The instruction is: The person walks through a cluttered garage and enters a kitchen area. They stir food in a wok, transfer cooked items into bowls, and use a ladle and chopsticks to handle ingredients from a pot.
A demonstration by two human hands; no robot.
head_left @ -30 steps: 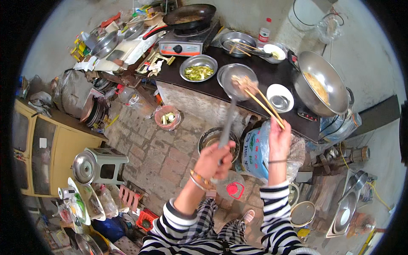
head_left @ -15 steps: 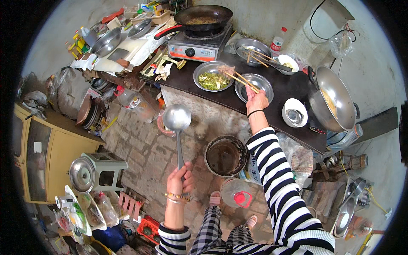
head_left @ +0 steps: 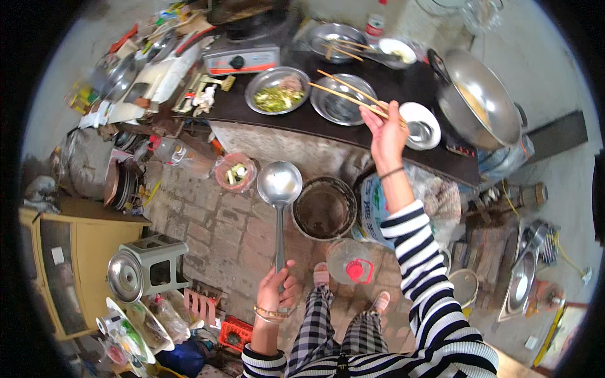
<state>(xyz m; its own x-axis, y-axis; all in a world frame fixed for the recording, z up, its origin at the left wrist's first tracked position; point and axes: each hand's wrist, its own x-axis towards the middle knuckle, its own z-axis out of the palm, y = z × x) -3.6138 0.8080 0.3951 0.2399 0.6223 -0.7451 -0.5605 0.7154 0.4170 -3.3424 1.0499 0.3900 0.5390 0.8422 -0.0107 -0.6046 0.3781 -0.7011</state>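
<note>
My left hand (head_left: pixel 277 290) is closed round the grey handle of a metal ladle (head_left: pixel 280 183), held bowl up over the floor. Between the fingers of my right hand (head_left: pixel 387 137) is a pair of wooden chopsticks (head_left: pixel 346 92). Their tips are spread, with nothing between them, and point left across a shiny metal bowl (head_left: pixel 344 113). Just beyond the tips stands a metal dish (head_left: pixel 263 77) of chopped green vegetables (head_left: pixel 276 99), with pinkish shredded meat (head_left: pixel 291 84) at its right side. Right of my right hand is a white bowl (head_left: pixel 413 112) with a small metal bowl (head_left: pixel 420 132) inside.
A stove (head_left: pixel 242 60) with a dark wok (head_left: pixel 252 24) stands at the back left of the counter, a large steel wok (head_left: pixel 463 72) at the right. Below are a dark bucket (head_left: pixel 324 211), a pink basin (head_left: pixel 222 170) and a plastic jug (head_left: pixel 343 255). A green stool (head_left: pixel 167 249) stands left.
The meat that hung from the chopsticks now lies in the vegetable dish, and the chopsticks have drawn away rightward with their tips apart. The ladle remains in my left hand. The view has shifted.
</note>
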